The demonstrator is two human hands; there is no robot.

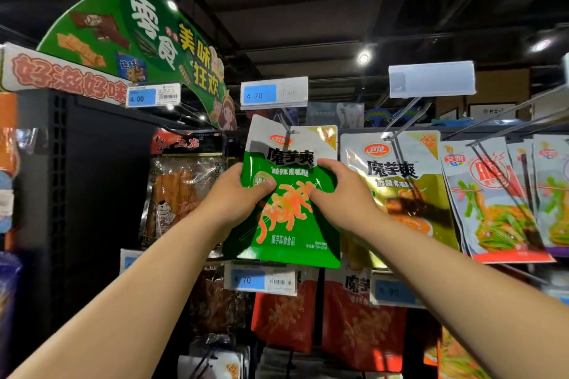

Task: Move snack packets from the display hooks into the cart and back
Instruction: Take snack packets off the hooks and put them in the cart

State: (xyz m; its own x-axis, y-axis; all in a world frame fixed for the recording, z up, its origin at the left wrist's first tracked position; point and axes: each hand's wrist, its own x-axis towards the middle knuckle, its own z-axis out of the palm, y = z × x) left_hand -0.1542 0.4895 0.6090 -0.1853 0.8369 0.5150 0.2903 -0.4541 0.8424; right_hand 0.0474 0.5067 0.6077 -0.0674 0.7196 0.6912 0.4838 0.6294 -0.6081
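One green snack packet [289,218] is held up in front of the display by two hands; the left hand [237,194] grips its left edge with the thumb pressed on the front and the fingers behind, and the right hand [345,194] grips the right edge the same way, so the glossy foil creases between them; the packet is flat and rectangular, white across the top and green below, printed with orange strips; its top edge meets the tip of one thin metal hook [284,123], though whether the hook passes through the hanging hole cannot be told; three clear plastic price holders sit along the upper row, one reading 4.00 [153,95], one reading 4.70 [274,93] and one blank holder [431,78]; just beside the held packet on the right hangs a gold packet [397,181] of the same shape on its own hook; further right hang several overlapping white packets [492,203] with green and red print; to the left hangs a clear crinkled bag [184,188] of brown sticks; below, two red packets [284,314] hang side by side under a second 4.70 tag [261,280]; one curved green cardboard sign [135,43] tops the rack
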